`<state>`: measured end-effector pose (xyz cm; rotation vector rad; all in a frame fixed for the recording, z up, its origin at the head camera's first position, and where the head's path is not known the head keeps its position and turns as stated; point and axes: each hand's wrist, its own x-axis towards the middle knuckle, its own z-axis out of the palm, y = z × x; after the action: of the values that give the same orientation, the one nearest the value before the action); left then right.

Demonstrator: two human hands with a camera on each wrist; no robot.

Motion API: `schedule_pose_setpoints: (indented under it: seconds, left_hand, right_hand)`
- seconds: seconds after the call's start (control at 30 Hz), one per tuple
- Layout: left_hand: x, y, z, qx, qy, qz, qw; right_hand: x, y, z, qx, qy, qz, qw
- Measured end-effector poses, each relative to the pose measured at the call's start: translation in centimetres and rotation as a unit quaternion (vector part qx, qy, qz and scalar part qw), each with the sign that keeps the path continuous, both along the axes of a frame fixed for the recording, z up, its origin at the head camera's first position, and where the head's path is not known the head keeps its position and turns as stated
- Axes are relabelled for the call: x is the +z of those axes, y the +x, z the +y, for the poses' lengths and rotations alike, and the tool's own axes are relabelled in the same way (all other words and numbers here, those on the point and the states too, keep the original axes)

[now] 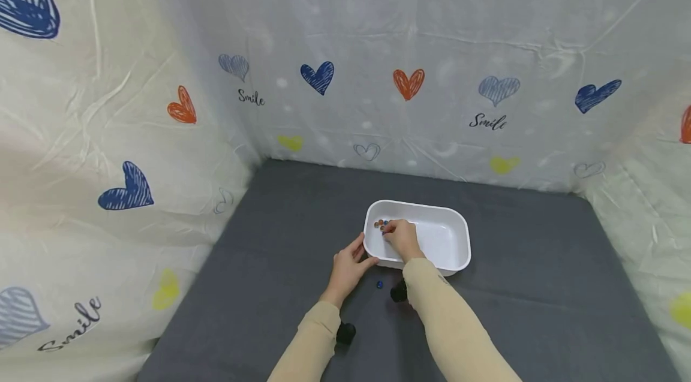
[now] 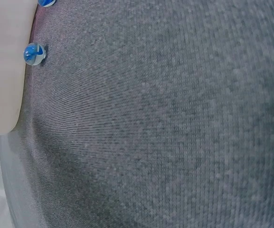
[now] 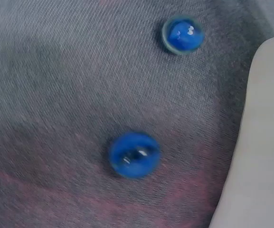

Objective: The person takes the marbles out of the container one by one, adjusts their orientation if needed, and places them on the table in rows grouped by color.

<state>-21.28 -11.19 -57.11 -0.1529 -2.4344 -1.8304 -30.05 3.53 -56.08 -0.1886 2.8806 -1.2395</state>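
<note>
A white rectangular basin [image 1: 439, 244] stands on the grey cloth. My left hand [image 1: 345, 268] rests against its near left corner, thumb along the front wall and fairly straight fingers along the left side. Inside the basin, my right hand [image 1: 402, 239] reaches down at the left, fingertips drawn together at a small blue marble. Several orange-brown and blue marbles [image 1: 380, 223] lie beside those fingertips. Two blue glass marbles sit outside on the cloth in the right wrist view, a nearer marble [image 3: 134, 155] and a farther marble [image 3: 182, 34] closer to the basin wall [image 3: 265, 128].
Grey cloth [image 1: 529, 250] covers the table around the basin. A white curtain [image 1: 367, 28] printed with hearts encloses the back and both sides. Black wrist devices, one a dark camera [image 1: 399, 291], hang beneath the forearms near the outside marbles.
</note>
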Motion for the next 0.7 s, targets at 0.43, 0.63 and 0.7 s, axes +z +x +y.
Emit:
schedule_pose_setpoints:
  seconds: [0.43,0.63,0.7]
  left_hand:
    - [0.07,0.09,-0.23,-0.001,-0.009,-0.005,0.9999]
    - [-0.03,-0.07,-0.23,0.006,-0.023,-0.001,0.9997]
    - [-0.06,-0.14,-0.38,0.007,-0.023,-0.001,0.9997]
  right_hand:
    - [-0.42,-0.16,-0.58,0.004,0.044,0.006,0.999]
    - [-0.16,0.04,-0.38,-0.031,-0.012,0.007,0.9994]
    - [0.23,0.05,-0.27,-0.057,-0.05,0.005,0.9971]
